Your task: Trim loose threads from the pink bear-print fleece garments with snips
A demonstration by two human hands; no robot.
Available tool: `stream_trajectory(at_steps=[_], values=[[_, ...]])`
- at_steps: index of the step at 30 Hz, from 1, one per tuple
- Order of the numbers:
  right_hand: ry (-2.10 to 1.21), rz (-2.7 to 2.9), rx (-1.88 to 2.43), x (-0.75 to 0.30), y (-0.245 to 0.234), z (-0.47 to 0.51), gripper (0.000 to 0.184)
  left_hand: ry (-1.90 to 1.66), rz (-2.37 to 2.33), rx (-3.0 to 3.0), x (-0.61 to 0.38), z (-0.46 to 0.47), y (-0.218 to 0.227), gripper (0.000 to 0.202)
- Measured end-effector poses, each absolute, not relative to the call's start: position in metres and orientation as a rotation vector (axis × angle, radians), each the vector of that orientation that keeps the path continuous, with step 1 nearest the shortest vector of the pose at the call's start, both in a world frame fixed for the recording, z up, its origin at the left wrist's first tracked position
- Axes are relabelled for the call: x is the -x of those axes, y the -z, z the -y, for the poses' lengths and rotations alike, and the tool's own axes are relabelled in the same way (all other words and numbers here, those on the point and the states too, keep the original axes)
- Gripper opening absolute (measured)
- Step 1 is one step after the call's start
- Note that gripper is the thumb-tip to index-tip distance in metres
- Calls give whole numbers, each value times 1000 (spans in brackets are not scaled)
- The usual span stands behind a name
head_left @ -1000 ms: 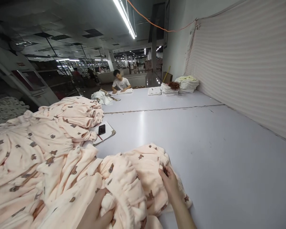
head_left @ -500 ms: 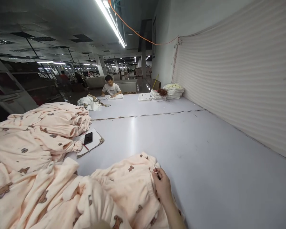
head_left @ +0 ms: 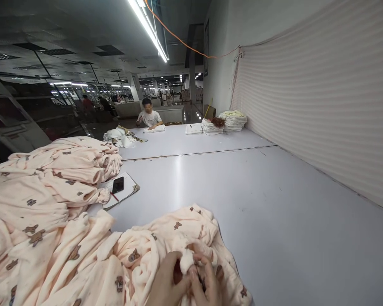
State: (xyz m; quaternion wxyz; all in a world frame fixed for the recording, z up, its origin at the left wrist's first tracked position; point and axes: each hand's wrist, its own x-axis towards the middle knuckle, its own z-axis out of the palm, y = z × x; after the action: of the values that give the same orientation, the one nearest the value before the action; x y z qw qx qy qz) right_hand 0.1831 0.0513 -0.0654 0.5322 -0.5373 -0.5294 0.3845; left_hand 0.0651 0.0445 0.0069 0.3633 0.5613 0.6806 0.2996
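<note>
My left hand point(head_left: 168, 278) is closed on a bunched edge of a pale pink fleece garment point(head_left: 166, 231) with brown bear prints. My right hand point(head_left: 207, 276) sits close beside it, thumb and fingers pinching the same raised bit of fabric. A thin dark tool point(head_left: 201, 281) shows between the right fingers, mostly hidden, so its kind is unclear. Both hands are low in the view, over the near right part of the garment.
More bear-print fleece point(head_left: 51, 182) is heaped at the left. Beside it a phone point(head_left: 118, 184) lies on a clipboard with papers point(head_left: 127, 193). Across the table point(head_left: 274, 221), a person point(head_left: 150, 117) sits near folded white stacks point(head_left: 232, 121). A striped cloth point(head_left: 319, 97) hangs at right.
My left hand has come into view and taken hold of the fabric. My right hand has moved down and left to join it. The garment's edge is now bunched up between them.
</note>
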Motion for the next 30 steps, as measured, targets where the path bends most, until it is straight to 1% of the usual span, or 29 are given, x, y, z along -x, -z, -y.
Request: stream_trajectory(at_steps=[3,7,10,14,17,20,22,26,30], values=[[-961,1277,1245,-186,60,-52,35,-809,-1644,-1378,-62,-50,-3,21],[-938,1361,1264,-192,55,-60,36,-852,-1644,-1374,-62,-52,-1,13],[-916,1516,1241,-202,54,-68,30,-909,-1644,-1347,-65,-49,-6,11],[-976,1652,1079,-210,56,-79,25,-945,-1660,-1363,-68,-50,-18,24],[-1006,1516,1138,-207,56,-88,14,-944,-1518,-1234,-64,-56,-22,16],[-1039,1449,1177,-202,51,-95,23,-932,-1356,-825,-57,-64,-16,28],[-1082,1437,1168,-202,44,-96,25,-949,-1326,-687,-51,-68,-13,29],[-1197,1484,1144,-209,32,-88,15,-989,-1274,-599,-43,-67,-13,30],[-1186,1471,1166,-209,34,-81,18,-995,-1200,-548,-42,-64,-19,30]])
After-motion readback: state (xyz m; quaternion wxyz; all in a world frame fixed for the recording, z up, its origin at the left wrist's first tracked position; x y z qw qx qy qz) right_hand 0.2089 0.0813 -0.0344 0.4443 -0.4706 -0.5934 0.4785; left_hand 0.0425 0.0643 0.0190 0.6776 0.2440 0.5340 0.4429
